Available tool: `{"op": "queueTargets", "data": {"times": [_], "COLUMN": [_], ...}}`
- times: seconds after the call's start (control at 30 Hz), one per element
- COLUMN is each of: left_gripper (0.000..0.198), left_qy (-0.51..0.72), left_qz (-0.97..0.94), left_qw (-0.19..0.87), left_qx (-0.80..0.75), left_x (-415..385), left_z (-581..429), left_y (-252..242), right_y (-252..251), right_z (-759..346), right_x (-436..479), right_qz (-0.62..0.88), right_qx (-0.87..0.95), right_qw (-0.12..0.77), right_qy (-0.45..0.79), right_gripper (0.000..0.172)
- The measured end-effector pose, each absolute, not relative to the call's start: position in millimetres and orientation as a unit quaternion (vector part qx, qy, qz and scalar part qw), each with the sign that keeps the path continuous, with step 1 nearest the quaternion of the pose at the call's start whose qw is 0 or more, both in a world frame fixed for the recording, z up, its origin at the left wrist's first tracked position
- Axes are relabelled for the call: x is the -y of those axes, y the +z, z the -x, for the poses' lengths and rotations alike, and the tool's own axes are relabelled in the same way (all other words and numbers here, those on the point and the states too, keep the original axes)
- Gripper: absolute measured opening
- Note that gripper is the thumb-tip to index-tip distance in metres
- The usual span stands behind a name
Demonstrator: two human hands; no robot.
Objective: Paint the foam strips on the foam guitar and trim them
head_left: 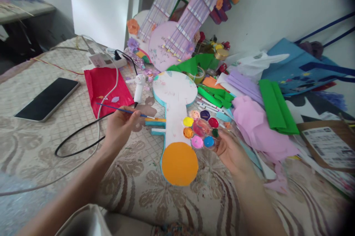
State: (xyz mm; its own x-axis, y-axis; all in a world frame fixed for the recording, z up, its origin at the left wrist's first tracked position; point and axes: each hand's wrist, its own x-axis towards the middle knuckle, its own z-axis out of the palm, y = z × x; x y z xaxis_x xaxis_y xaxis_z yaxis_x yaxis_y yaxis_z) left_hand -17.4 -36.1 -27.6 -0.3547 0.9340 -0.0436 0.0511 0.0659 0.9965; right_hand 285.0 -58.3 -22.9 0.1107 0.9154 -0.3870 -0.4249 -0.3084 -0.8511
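Observation:
My left hand (122, 121) pinches a thin blue paintbrush (142, 115), its tip over the upper yellow-topped peg (155, 120) on the side of a key-shaped cutout (177, 117). The cutout lies flat, with a white round head, a white shaft, light-blue edges and an orange disc (179, 164) at the near end. Below the yellow peg is a second peg (158, 131) with a white top. In my right hand (229, 149) is a flower-shaped paint palette (201, 128) with several coloured wells, gripped by its right rim above the shaft.
Left of the cutout lie a white glue gun (139, 88), red crepe paper (107, 88), a smartphone (47, 99) and looping cables. Pink crepe paper (257, 128), green folded paper (278, 106) and a blue bag (302, 66) crowd the right. Decorated guitar-like cutouts (166, 43) stand behind.

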Motion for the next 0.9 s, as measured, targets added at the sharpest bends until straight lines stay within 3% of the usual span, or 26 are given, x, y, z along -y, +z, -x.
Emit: {"op": "queueTargets", "data": {"times": [0.9], "left_gripper": [0.022], "left_qy": [0.540], "left_qz": [-0.406], "left_qw": [0.428], "left_qx": [-0.600], "left_x": [37.2], "left_z": [16.3], "left_y": [-28.0], "right_y": [-25.4], "right_z": [-286.9], "right_x": [58.1], "right_qz": [0.519], "right_qx": [0.245], "right_qw": [0.529], "right_qy": [0.625], "right_gripper": [0.014]}}
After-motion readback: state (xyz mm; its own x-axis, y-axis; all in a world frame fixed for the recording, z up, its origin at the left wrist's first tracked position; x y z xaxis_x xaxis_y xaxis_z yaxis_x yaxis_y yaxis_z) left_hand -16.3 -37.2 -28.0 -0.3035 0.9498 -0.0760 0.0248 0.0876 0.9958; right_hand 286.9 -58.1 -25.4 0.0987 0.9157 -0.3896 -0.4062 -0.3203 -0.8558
